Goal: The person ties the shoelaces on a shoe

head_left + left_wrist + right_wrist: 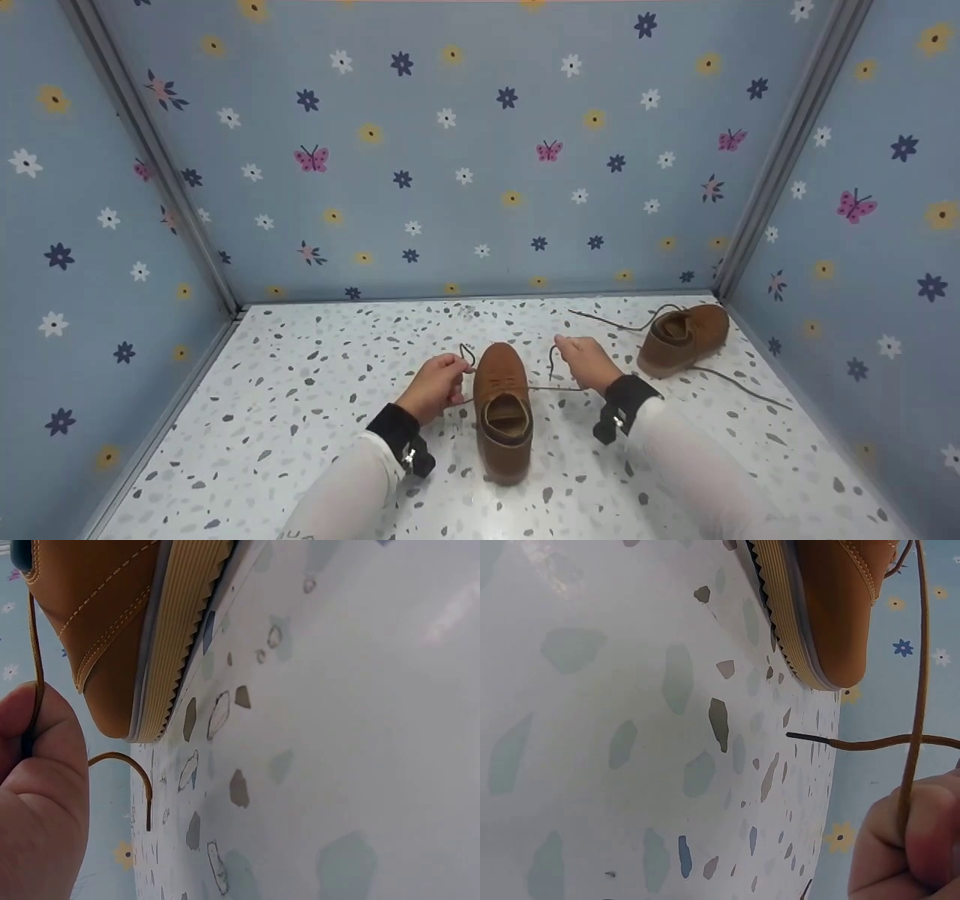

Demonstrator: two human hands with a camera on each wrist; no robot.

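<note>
A brown shoe (501, 367) stands in the middle of the speckled surface, toe pointing away, with one lace drawn out to each side. On its left, my left hand (436, 381) pinches the left shoelace (34, 645) between thumb and finger; the loose end curls out past the hand. My right hand (589, 361) grips the right shoelace (921, 667) on the other side, and that lace runs taut from the shoe. Its dark tip hangs free near the toe in the right wrist view. Neither hand touches the shoe body.
A second brown shoe (686, 337) sits at the back right, its laces spread loosely over the white speckled tabletop (300, 420). Blue flowered panels (465, 150) enclose the back and both sides, joined by grey corner posts (795, 142).
</note>
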